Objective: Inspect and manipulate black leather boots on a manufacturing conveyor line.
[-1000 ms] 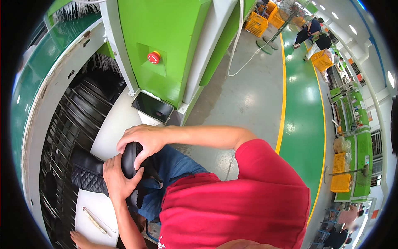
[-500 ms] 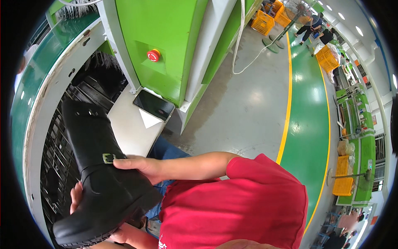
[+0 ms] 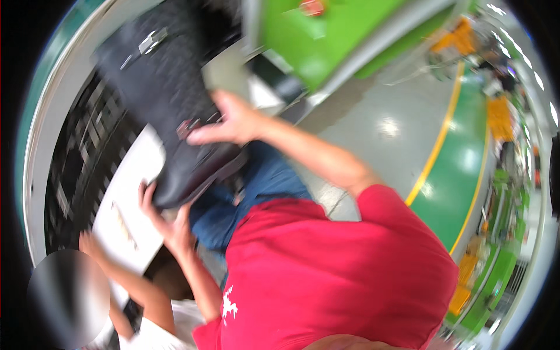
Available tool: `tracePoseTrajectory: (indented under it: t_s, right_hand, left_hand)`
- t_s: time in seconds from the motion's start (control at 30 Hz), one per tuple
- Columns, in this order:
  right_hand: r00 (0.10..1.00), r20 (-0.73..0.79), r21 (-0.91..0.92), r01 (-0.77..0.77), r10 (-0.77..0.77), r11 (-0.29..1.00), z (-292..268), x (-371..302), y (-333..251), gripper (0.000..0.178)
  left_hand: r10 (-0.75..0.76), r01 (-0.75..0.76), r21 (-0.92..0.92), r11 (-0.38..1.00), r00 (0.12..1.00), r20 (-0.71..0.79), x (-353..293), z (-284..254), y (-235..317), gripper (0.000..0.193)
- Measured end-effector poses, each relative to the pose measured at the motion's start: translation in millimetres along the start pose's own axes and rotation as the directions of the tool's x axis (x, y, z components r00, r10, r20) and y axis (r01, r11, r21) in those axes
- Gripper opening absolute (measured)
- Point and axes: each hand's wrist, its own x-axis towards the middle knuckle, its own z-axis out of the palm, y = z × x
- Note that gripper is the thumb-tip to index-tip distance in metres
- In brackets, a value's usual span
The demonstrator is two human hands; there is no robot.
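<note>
A tall black leather boot (image 3: pixel 169 87) with metal buckles is tilted in front of me, its shaft toward the upper left and its toe low. My right hand (image 3: pixel 230 122) grips it around the ankle, thumb lying by the lower strap buckle (image 3: pixel 189 127). Beneath the toe, my left hand (image 3: pixel 169 224) supports the boot with its fingers curled against it. The boot is smeared by motion. Behind it runs a dark rack or conveyor bed (image 3: pixel 76 169) inside a pale curved frame.
A white tabletop (image 3: pixel 131 216) with a thin object on it lies past the boot. Beside it, another person's hand (image 3: pixel 92 248) reaches in from the lower left. A dark phone (image 3: pixel 277 76) rests by the green machine cabinet (image 3: pixel 332 41) with a red button (image 3: pixel 312 7).
The boot has swung so its toe points lower and nearer my lap, still in both hands. My view has shifted, and another person in white now shows at the lower left.
</note>
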Motion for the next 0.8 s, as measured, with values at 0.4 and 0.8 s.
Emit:
tracePoseTrajectory:
  t_s: [0.4,0.8]
  right_hand:
    - [0.985,-0.055,0.075,-0.16,0.165,0.984,-9,5,17,0.047]
    - [0.945,-0.326,-0.321,-0.143,0.033,0.936,-5,1,27,0.059]
  left_hand:
    - [0.258,-0.231,0.392,0.89,0.966,-0.016,21,26,12,0.097]
    - [0.375,-0.34,0.411,0.846,0.927,-0.005,50,31,-1,0.08]
